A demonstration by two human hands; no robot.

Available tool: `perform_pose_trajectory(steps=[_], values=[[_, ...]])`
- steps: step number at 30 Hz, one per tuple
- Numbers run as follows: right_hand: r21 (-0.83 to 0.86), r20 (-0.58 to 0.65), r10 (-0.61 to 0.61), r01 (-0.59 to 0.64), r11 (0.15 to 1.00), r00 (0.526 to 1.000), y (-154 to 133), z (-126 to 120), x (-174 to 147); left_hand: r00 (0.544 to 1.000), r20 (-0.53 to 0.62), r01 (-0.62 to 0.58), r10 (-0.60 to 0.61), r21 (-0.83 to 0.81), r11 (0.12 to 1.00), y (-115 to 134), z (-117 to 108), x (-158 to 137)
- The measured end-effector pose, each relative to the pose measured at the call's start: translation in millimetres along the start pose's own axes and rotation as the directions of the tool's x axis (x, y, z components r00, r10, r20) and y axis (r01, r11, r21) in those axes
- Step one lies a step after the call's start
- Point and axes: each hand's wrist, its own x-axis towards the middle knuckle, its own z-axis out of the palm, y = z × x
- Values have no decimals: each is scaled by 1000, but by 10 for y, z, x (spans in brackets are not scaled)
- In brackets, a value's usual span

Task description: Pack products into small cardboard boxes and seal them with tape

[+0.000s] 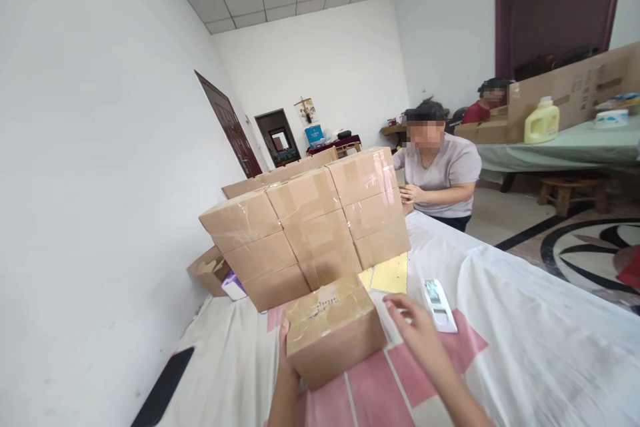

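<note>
A taped cardboard box [337, 340] rests on the cloth in front of me, with dark print on its top. Against its left side lies my left hand [284, 347], its fingers partly hidden by the box as it holds that edge. My right hand [413, 320] hovers off the box's right side, fingers apart and slightly bent, with nothing in it. Just beyond the right hand is a flat white item [440, 307] with a greenish patch. Yellow sheets [393, 273] lie behind the box.
Stacked taped cartons [310, 227] form a wall behind the box. An open carton [207, 270] and a purple-and-white pack [233, 285] sit left; a black flat object [165, 387] is nearer. Another person [440, 167] sits beyond at right. A yellow jug [543, 121] stands on another table.
</note>
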Motion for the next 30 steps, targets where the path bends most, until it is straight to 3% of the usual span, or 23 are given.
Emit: perform_pose_trajectory(steps=[2, 5, 7, 9, 13, 22, 30], values=[[-111, -162, -41, 23, 994, 986, -3, -350, 44, 999, -39, -30, 32, 40, 999, 17, 26, -28], [-266, -379, -53, -54, 962, 924, 76, -877, 102, 994, -68, -71, 80, 125, 990, 39, 14, -36], [-324, -423, -9, -143, 935, 906, 158, -1134, 120, 992, -81, -81, 95, 156, 984, 45, -17, -16], [-305, -378, 111, -236, 923, 919, 229, -1278, 126, 990, -94, -91, 108, 172, 981, 43, -49, 13], [-178, -285, 287, -345, 922, 915, 303, -1279, 155, 981, -122, -127, 153, 203, 971, 42, -83, 45], [-151, -198, 378, -409, 900, 905, 486, -983, 181, 976, -111, -148, 185, 275, 950, 86, -16, 26], [-27, -156, 450, -459, 888, 879, 540, -968, 218, 960, -154, -178, 234, 310, 934, 79, -13, 11]])
